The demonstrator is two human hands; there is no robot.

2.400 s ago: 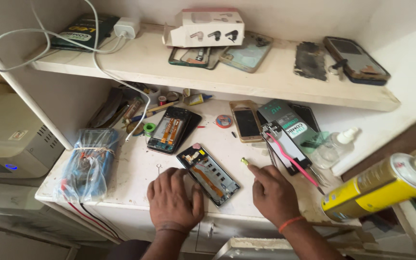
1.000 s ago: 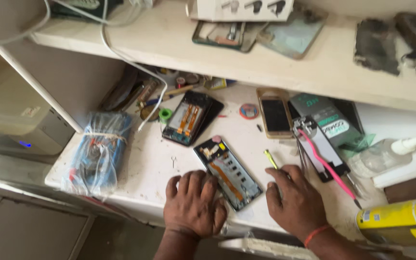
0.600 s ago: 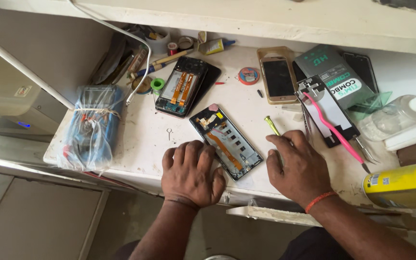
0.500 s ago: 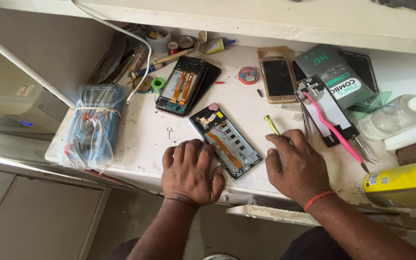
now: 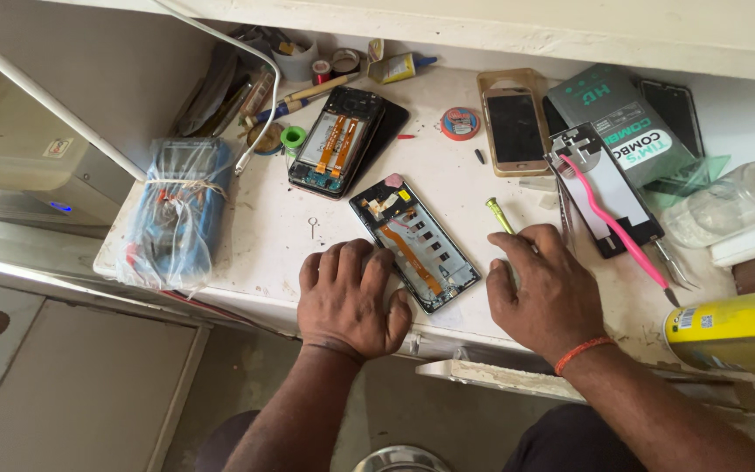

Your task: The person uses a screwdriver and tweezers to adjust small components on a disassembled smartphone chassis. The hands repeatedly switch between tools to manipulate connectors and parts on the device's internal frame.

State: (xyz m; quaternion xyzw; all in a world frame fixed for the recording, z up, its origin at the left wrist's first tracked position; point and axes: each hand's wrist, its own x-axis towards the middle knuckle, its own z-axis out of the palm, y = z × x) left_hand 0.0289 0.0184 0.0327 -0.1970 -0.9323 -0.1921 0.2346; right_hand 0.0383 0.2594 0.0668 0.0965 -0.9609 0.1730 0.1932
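The left hand (image 5: 349, 297) still lies flat and open on the white tabletop (image 5: 255, 240), fingers touching the opened black phone with orange strips (image 5: 413, 242). The right hand (image 5: 542, 291), beside the phone, keeps holding a thin yellow-tipped screwdriver (image 5: 498, 213). Nothing has moved.

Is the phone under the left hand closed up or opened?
Opened: the phone lies with its back off, orange ribbon cable and inner parts showing, beside the left hand.
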